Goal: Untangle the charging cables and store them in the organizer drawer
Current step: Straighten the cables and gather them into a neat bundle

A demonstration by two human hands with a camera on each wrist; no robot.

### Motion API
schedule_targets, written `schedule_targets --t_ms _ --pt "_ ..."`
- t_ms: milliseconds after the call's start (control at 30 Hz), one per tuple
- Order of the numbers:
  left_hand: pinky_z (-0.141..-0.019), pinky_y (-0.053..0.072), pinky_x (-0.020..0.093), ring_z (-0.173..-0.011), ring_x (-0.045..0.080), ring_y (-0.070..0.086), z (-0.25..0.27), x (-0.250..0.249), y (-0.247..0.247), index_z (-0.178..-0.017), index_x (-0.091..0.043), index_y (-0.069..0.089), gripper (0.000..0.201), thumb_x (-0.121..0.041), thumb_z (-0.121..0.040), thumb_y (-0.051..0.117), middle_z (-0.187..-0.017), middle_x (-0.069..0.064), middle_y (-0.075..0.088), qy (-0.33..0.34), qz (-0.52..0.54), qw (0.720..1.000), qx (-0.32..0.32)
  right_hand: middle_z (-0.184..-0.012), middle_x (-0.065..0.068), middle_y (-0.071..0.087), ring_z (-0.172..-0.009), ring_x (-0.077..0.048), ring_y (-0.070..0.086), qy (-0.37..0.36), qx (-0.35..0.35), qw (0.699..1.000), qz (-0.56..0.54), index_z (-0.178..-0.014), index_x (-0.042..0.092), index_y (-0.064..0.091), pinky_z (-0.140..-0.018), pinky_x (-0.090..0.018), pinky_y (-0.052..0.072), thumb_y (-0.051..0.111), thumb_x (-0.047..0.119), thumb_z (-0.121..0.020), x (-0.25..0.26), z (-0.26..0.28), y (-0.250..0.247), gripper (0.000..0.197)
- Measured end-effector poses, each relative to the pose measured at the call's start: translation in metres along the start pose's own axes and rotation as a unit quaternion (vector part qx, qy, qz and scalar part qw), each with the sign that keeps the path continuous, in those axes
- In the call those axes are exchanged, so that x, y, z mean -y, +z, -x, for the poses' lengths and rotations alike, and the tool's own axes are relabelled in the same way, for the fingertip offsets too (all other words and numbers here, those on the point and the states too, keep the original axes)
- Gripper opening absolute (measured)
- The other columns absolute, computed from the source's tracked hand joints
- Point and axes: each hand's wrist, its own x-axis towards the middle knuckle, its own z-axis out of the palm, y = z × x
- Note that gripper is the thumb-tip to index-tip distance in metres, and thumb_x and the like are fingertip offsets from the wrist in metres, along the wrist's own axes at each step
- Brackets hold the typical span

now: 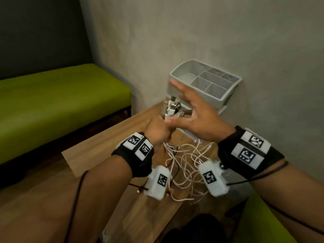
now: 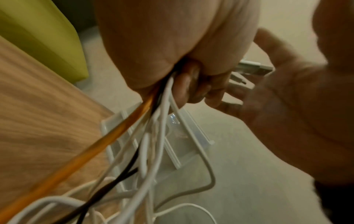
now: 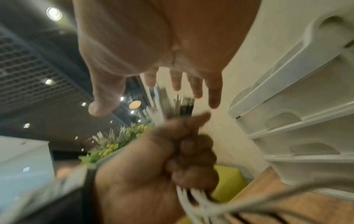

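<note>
My left hand (image 1: 158, 131) is fisted around a bundle of charging cables (image 1: 182, 165), mostly white with one orange and one black, and holds it upright. Their plug ends (image 1: 172, 107) stick up out of the fist. The loose lengths hang down in a tangle onto the wooden table (image 1: 98, 148). In the left wrist view the cables (image 2: 153, 136) run down from my curled fingers (image 2: 193, 84). My right hand (image 1: 196, 111) hovers beside the plugs with its fingers spread and holds nothing. The white organizer (image 1: 206, 83) stands just behind, against the wall, its drawers (image 3: 298, 115) stacked under an open top tray.
A green cushioned bench (image 1: 57, 106) runs along the left. A second green seat (image 1: 263, 223) lies at the lower right. The grey wall (image 1: 210, 32) backs the organizer. The table's near left part is bare wood.
</note>
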Motion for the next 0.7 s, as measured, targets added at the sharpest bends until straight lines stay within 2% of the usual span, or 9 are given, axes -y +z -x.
schedule_targets --t_ms 67,100,167,233,333,400,500,567,700 --pt "-0.044 0.029 0.023 -0.046 0.013 0.041 0.005 -0.007 0.01 -0.069 -0.017 0.065 0.034 0.003 -0.089 0.047 -0.055 0.001 0.051 0.033 -0.008 0.999 0.0 -0.153 0.007 0.036 -0.142 -0.006 0.03 -0.046 -0.042 0.996 0.058 -0.14 0.038 0.044 -0.115 -0.034 0.028 0.069 0.059 -0.072 0.002 -0.009 0.016 0.076" --pt "-0.045 0.032 0.024 -0.049 0.014 0.044 0.007 -0.011 0.013 -0.081 -0.011 0.062 0.024 0.004 -0.092 0.046 -0.061 0.004 0.052 0.051 -0.018 0.999 0.004 -0.144 0.003 0.049 -0.135 -0.007 0.04 -0.059 -0.074 0.994 0.051 -0.131 0.032 0.057 -0.113 -0.032 0.034 0.069 0.057 -0.073 0.002 -0.013 0.021 0.064" --pt "-0.044 0.034 0.019 -0.045 0.004 0.043 0.008 -0.018 0.017 -0.084 -0.009 0.052 0.023 0.01 -0.091 0.041 -0.055 -0.007 0.05 0.079 -0.04 0.996 0.008 -0.109 -0.001 0.067 -0.104 -0.008 0.06 -0.08 -0.139 0.986 0.046 -0.1 0.019 0.074 -0.093 -0.028 0.049 0.073 0.043 -0.077 -0.001 -0.022 0.024 0.033" --pt "-0.039 0.029 0.021 -0.039 0.003 0.038 0.01 -0.022 0.016 -0.079 -0.012 0.051 0.03 0.012 -0.087 0.036 -0.043 -0.012 0.044 0.053 -0.019 0.998 0.017 -0.085 0.0 0.065 -0.08 -0.01 0.06 -0.09 -0.157 0.98 0.084 -0.082 0.013 0.074 -0.074 -0.024 0.049 0.075 0.031 -0.078 -0.001 -0.028 0.022 0.018" --pt "-0.039 0.026 0.021 -0.042 0.013 0.038 0.009 -0.023 0.011 -0.083 -0.008 0.054 0.024 0.009 -0.083 0.037 -0.043 -0.002 0.044 0.022 0.001 0.999 0.046 -0.079 0.004 0.064 -0.074 -0.007 0.058 -0.075 -0.139 0.983 0.092 -0.079 0.013 0.07 -0.068 -0.017 0.044 0.074 0.019 -0.078 0.004 -0.034 0.016 0.007" --pt "-0.038 0.027 0.021 -0.041 0.014 0.039 0.009 -0.026 0.008 -0.088 -0.005 0.055 0.02 0.008 -0.084 0.04 -0.043 -0.002 0.045 0.021 -0.002 0.998 0.056 -0.08 0.005 0.064 -0.073 -0.006 0.058 -0.059 -0.117 0.988 0.081 -0.08 0.014 0.067 -0.066 -0.016 0.045 0.075 0.02 -0.079 0.009 -0.036 0.013 0.01" --pt "-0.039 0.029 0.021 -0.038 0.01 0.035 0.007 -0.031 0.0 -0.089 -0.008 0.053 0.018 0.007 -0.087 0.043 -0.044 -0.005 0.041 0.025 0.008 0.997 0.068 -0.096 0.006 0.067 -0.083 -0.006 0.061 -0.061 -0.068 0.993 0.074 -0.099 0.017 0.065 -0.074 -0.02 0.049 0.069 0.019 -0.084 0.012 -0.036 0.009 0.016" --pt "-0.042 0.028 0.023 -0.037 0.009 0.033 0.008 -0.033 -0.004 -0.087 -0.008 0.051 0.019 0.01 -0.085 0.045 -0.043 -0.005 0.038 0.015 0.014 0.997 0.08 -0.095 0.013 0.066 -0.084 0.0 0.061 -0.054 -0.031 0.996 0.063 -0.106 0.016 0.066 -0.074 -0.013 0.047 0.066 0.014 -0.087 0.013 -0.036 0.006 0.019" --pt "-0.042 0.025 0.021 -0.037 0.007 0.029 0.013 -0.034 -0.004 -0.075 -0.012 0.051 0.027 0.013 -0.084 0.046 -0.04 -0.007 0.033 0.0 0.039 0.992 0.12 -0.085 0.018 0.065 -0.082 0.005 0.061 -0.058 0.004 0.997 0.043 -0.095 0.014 0.071 -0.074 -0.01 0.045 0.064 0.007 -0.087 0.017 -0.033 0.004 0.013"
